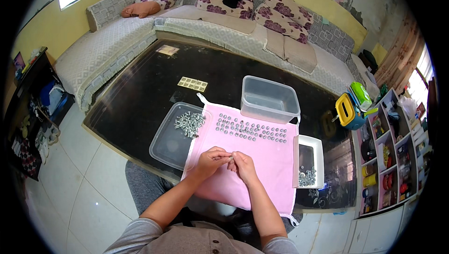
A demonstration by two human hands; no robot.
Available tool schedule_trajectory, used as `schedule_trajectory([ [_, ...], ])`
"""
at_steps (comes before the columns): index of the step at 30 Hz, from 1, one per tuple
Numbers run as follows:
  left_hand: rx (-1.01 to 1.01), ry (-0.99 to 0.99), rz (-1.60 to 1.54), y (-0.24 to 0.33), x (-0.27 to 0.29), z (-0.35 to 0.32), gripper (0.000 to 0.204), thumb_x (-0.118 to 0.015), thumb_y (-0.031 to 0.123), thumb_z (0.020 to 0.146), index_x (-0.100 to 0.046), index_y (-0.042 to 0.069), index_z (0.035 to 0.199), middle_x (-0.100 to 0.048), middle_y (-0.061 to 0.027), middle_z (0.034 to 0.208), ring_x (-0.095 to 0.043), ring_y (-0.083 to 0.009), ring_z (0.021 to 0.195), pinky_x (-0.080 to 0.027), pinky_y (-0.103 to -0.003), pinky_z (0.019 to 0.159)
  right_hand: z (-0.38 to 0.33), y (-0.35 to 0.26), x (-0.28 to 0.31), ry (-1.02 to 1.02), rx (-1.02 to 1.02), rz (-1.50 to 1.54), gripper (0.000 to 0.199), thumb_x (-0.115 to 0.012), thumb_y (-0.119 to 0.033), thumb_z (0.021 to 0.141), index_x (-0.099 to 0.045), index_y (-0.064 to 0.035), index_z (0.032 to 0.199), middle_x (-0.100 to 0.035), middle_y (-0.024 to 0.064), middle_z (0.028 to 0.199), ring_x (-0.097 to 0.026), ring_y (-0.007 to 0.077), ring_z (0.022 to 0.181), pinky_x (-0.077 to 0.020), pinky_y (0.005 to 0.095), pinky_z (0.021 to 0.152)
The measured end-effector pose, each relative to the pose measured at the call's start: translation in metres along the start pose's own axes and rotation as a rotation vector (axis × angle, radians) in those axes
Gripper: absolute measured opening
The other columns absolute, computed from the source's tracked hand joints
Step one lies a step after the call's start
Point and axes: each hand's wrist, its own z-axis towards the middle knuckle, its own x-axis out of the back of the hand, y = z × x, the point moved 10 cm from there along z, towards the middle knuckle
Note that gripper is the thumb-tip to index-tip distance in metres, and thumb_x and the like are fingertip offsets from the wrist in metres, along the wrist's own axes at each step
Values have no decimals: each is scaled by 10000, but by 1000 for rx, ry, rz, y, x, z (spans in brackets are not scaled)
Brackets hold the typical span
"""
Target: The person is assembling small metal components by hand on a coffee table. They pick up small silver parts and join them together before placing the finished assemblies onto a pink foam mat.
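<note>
Slippage is what I'd worry about most: the bare left hand (212, 161) and bare right hand (242, 166) meet over the pink cloth with white trim (220, 188), fingertips pinched together around a small metallic piece (230, 157), mostly hidden, so I can't tell exactly what it is. With that little to hold, a slightly loose pinch could let it pop out and roll off the near side of the cloth, toward the lap. Just past the hands sit neat rows of small silvery metal pieces (252, 135), and a dropped part or a dragging knuckle could knock the nearest ones out of line. Snagging the cloth would probably be worse, since one tug could shift the whole lot. Over on the left, the loose pile of silvery metal bolts (191, 123) is heaped on a shallow translucent plastic lid (163, 142), some right by its cloth-side edge, so a careless reach might spill a few. The grey metal nuts (307, 177) bunch at the near end of the white open box (319, 160) on the right; bumping that could scatter them.
</note>
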Motion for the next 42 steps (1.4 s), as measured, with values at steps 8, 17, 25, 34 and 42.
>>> schedule_trajectory([
  [8,36,-23,-53,1,-5,-1,148,-631,13,765,-637,-11,910,-563,-43,887,-532,-76,770,-431,-183,673,1,6,-2,-74,24,31,297,-415,-305,918,-514,-47,809,-556,43,656,-474,78,548,-369,189,491],
  [17,-25,-4,89,5,0,0,143,-643,14,751,-637,-15,891,-567,-50,880,-540,-82,760,-436,-188,659,1,4,-3,-53,-14,18,311,-402,-301,923,-528,-44,802,-559,52,642,-473,82,538,-373,191,498],
  [25,-30,18,46,8,0,-1,134,-647,21,746,-641,-11,877,-573,-51,852,-544,-86,738,-443,-190,646,1,0,-5,-57,2,38,348,-397,-305,924,-541,-34,760,-554,59,611,-477,91,527,-386,191,508],
  [34,-7,-15,140,9,-2,-1,144,-639,-7,744,-634,-22,888,-572,-48,905,-545,-81,786,-445,-186,682,-4,3,-5,-36,-72,66,357,-402,-316,921,-555,-14,808,-564,71,624,-484,102,503,-389,204,468],
  [42,-4,96,1,0,7,2,237,-637,37,762,-597,-20,988,-539,-48,984,-554,-81,790,-453,-197,712,-3,-8,53,232,5,59,90,-563,-99,828,-562,-8,828,-579,65,665,-511,96,533,-429,204,505],
])
